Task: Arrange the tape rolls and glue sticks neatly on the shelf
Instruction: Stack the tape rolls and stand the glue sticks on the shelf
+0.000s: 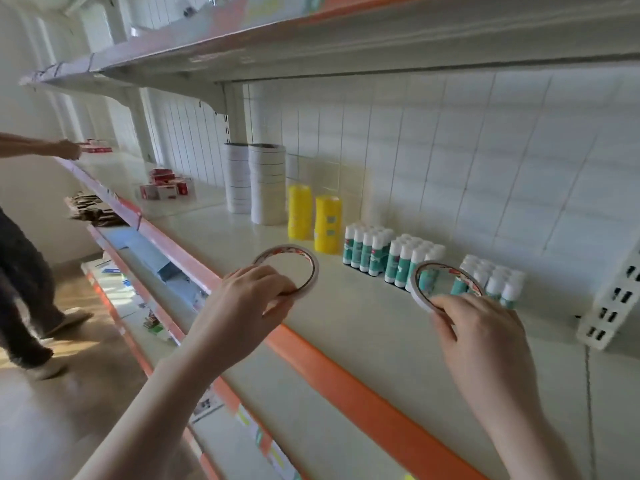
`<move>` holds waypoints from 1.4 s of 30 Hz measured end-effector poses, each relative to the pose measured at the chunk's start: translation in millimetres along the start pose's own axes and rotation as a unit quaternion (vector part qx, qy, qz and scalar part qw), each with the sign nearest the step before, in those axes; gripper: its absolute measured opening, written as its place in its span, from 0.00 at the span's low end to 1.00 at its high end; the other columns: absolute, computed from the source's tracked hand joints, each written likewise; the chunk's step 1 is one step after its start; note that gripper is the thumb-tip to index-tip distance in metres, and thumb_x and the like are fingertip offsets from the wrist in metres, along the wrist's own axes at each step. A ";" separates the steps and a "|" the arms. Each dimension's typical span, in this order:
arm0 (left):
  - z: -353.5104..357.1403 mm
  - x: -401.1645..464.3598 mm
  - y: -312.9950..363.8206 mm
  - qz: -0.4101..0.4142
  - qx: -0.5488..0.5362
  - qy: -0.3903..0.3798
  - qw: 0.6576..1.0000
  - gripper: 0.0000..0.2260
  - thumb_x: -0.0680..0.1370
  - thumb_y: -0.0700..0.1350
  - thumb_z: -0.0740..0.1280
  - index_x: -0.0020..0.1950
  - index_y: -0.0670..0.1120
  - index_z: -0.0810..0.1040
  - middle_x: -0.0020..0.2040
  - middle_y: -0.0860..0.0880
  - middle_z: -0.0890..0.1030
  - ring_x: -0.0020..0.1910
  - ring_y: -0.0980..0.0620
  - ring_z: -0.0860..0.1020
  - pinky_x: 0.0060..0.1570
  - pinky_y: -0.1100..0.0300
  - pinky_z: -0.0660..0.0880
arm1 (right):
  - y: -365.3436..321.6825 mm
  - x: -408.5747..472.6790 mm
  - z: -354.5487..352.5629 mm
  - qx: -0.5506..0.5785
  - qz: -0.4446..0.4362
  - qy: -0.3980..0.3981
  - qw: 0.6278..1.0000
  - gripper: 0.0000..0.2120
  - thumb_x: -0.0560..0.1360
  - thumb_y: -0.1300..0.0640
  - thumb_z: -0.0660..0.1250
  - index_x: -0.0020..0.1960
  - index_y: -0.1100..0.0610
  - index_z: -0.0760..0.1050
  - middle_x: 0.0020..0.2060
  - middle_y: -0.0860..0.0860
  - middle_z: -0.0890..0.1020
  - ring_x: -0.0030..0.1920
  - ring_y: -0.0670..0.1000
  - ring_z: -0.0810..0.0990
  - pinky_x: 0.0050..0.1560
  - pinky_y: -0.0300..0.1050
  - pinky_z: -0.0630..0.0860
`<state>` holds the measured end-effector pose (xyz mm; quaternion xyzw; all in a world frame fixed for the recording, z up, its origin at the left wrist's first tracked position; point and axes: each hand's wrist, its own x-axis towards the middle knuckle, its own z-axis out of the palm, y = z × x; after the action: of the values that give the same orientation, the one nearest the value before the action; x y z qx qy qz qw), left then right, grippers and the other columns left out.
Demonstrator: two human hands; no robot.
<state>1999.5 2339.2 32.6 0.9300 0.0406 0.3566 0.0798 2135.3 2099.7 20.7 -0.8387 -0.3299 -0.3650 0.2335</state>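
Observation:
My left hand (249,296) grips a thin white tape roll (304,261) above the front of the cream shelf (363,327). My right hand (485,334) pinches a second thin tape roll (419,292), held tilted in front of the glue sticks. Three groups of white-capped teal glue sticks (367,249) stand upright along the tiled back wall. Left of them stand two yellow tape stacks (327,223) and two tall white tape stacks (267,183).
An orange rail (346,372) edges the shelf. Red and white boxes (166,190) sit further left. Another person (24,271) stands at the left, their hand (67,148) reaching the shelf. A perforated bracket (613,306) juts out at right. Lower shelves hold assorted goods.

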 end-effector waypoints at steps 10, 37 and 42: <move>-1.3 85.2 -170.8 0.017 -0.004 0.020 1.000 0.13 0.72 0.51 0.59 0.43 0.48 0.81 0.37 0.54 0.79 0.37 0.51 0.77 0.37 0.59 0.74 | -93.3 121.7 114.2 0.010 -0.026 0.003 1.000 0.03 0.68 0.58 0.65 0.37 0.56 0.77 0.32 0.51 0.80 0.34 0.59 0.78 0.34 0.48 0.72; -6.8 312.4 -505.1 0.226 -0.153 -0.008 0.962 0.07 0.76 0.45 0.65 0.44 0.44 0.81 0.38 0.49 0.80 0.37 0.48 0.76 0.39 0.48 0.76 | -299.2 292.4 273.7 -0.152 0.092 0.047 0.983 0.06 0.66 0.69 0.73 0.37 0.60 0.79 0.29 0.54 0.79 0.33 0.59 0.75 0.35 0.44 0.66; 14.3 341.7 -491.3 0.232 -0.130 -0.072 0.961 0.05 0.76 0.43 0.66 0.46 0.46 0.81 0.40 0.49 0.79 0.40 0.49 0.76 0.41 0.52 0.74 | -290.6 294.4 275.4 -0.164 0.108 0.043 0.980 0.07 0.66 0.69 0.73 0.37 0.60 0.78 0.29 0.54 0.78 0.32 0.59 0.74 0.34 0.45 0.67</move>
<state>2253.6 2866.2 159.3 0.9186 -0.2292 0.2998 0.1177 2203.0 2582.2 118.1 -0.8798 -0.1629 -0.4227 0.1442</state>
